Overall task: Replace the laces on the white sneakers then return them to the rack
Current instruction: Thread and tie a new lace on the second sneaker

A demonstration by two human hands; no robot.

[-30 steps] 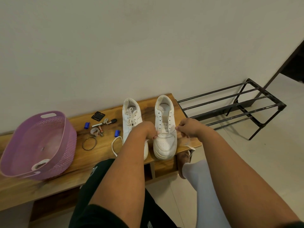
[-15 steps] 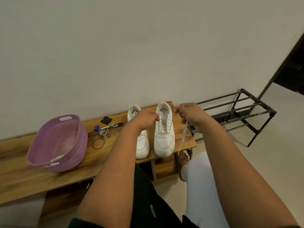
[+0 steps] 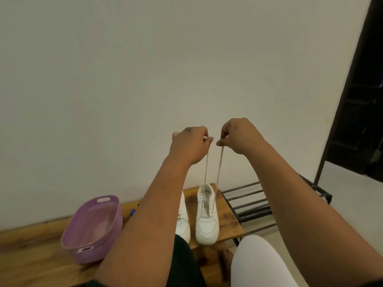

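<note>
Two white sneakers stand side by side on the wooden bench [image 3: 229, 220]. The right sneaker [image 3: 207, 218] has a white lace [image 3: 218, 175] threaded through its lowest eyelets, and both ends run straight up, pulled taut. My left hand [image 3: 189, 143] pinches one lace end and my right hand [image 3: 238, 135] pinches the other, both raised high above the shoe, close together. The left sneaker [image 3: 182, 222] is partly hidden behind my left forearm; it shows a tied lace. The black metal shoe rack [image 3: 248, 206] stands on the floor right of the bench.
A purple plastic basket [image 3: 93, 228] sits on the bench at the left. A small blue item [image 3: 132, 212] peeks out beside my left forearm. A dark doorway [image 3: 360, 100] is at the far right. My knees are at the bottom of the view.
Both hands rose from the right sneaker's toe eyelets to high above it, drawing the two lace ends up taut. The view tilted upward.
</note>
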